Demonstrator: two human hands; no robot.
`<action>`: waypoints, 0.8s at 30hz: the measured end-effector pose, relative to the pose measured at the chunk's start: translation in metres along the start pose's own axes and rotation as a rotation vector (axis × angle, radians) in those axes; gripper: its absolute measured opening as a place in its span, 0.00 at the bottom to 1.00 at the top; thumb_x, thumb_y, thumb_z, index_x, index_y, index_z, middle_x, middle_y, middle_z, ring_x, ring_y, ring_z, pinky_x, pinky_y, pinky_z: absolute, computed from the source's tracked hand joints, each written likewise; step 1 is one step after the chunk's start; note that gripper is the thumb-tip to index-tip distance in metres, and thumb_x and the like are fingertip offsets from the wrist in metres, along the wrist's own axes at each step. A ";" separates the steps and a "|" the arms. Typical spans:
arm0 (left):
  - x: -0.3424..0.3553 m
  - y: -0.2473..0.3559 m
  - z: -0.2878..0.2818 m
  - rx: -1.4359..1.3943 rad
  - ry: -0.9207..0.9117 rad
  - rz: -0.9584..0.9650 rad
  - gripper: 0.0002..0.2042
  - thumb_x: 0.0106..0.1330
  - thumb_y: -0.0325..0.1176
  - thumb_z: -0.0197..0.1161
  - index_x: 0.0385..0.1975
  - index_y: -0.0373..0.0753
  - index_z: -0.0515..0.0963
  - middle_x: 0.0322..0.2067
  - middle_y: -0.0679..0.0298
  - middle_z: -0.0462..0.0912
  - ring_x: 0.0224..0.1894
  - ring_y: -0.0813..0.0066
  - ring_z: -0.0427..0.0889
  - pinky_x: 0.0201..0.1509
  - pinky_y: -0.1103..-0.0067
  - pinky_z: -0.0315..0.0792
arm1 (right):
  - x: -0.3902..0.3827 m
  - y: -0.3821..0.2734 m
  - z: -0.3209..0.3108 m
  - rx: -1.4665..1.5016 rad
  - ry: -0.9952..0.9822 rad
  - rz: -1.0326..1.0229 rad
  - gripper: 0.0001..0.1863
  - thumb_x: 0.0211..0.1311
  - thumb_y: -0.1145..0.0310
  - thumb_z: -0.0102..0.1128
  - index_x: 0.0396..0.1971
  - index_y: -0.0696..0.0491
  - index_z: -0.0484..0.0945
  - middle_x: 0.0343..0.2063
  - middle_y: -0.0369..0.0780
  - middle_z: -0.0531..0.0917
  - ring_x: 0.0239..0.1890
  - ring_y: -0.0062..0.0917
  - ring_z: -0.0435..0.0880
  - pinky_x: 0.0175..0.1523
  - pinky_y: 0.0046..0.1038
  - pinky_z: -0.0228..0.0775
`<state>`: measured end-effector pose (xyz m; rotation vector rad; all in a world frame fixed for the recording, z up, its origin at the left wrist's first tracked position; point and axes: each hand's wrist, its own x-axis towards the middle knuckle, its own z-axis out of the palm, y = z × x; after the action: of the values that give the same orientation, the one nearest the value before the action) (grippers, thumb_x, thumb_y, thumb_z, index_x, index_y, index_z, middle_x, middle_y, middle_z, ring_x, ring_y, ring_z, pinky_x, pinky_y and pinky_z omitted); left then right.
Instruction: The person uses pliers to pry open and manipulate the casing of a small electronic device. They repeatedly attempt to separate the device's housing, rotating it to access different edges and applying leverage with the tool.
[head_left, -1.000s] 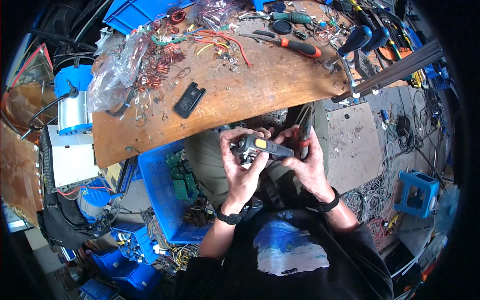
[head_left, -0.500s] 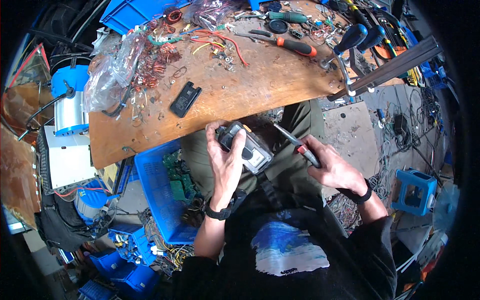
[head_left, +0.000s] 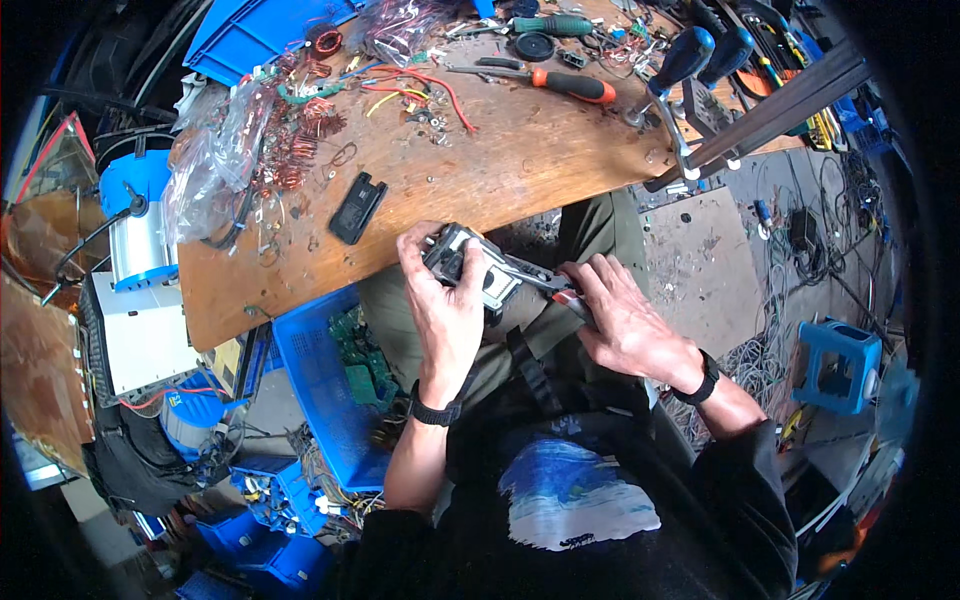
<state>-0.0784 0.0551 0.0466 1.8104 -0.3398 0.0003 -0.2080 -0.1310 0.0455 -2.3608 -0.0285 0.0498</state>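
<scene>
Just off the table's near edge, my left hand grips a small black and grey boxy device, thumb across its upper face. A pale label-like patch shows on that face. My right hand is closed around pliers with red and grey handles. Their metal nose reaches the device's right side; whether it bites on anything there is too small to tell. On the wooden table, beyond my left hand, lies a flat black cover.
Copper coils, plastic bags and wires lie on the table's left. An orange-and-black screwdriver rests farther back. A metal clamp bar juts across the right. Below the table, a blue crate holds green circuit boards.
My right hand has moved left, bringing the pliers' nose against the device. My left hand has tilted the device and shifted slightly left. The whole view has shifted a little.
</scene>
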 end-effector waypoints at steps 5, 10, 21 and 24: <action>-0.001 -0.007 0.004 0.005 -0.007 0.021 0.16 0.69 0.24 0.66 0.51 0.35 0.68 0.37 0.61 0.76 0.37 0.75 0.78 0.42 0.75 0.76 | 0.003 0.005 -0.001 -0.072 0.029 -0.036 0.30 0.47 0.78 0.61 0.55 0.63 0.68 0.43 0.52 0.71 0.49 0.49 0.71 0.55 0.45 0.67; -0.003 0.001 0.012 -0.043 0.025 -0.097 0.16 0.66 0.25 0.69 0.48 0.37 0.69 0.38 0.63 0.75 0.37 0.78 0.77 0.43 0.78 0.75 | 0.004 0.013 -0.005 -0.132 0.061 -0.131 0.25 0.50 0.77 0.60 0.51 0.62 0.68 0.39 0.52 0.75 0.45 0.51 0.77 0.51 0.46 0.71; -0.008 -0.035 0.003 -0.006 -0.061 -0.030 0.15 0.66 0.23 0.68 0.43 0.38 0.66 0.34 0.64 0.78 0.35 0.81 0.79 0.40 0.80 0.77 | 0.004 0.013 -0.007 0.013 -0.273 0.052 0.22 0.51 0.72 0.63 0.44 0.61 0.65 0.18 0.54 0.79 0.29 0.57 0.82 0.38 0.52 0.75; -0.006 -0.042 -0.005 0.009 -0.103 0.000 0.17 0.65 0.22 0.69 0.43 0.39 0.65 0.34 0.64 0.78 0.36 0.80 0.79 0.42 0.80 0.77 | 0.002 0.014 -0.006 0.053 -0.321 0.057 0.22 0.50 0.72 0.64 0.43 0.61 0.65 0.17 0.54 0.79 0.30 0.58 0.82 0.38 0.51 0.76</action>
<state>-0.0738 0.0706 0.0066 1.8232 -0.4135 -0.0913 -0.2057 -0.1450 0.0399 -2.2780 -0.1136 0.4507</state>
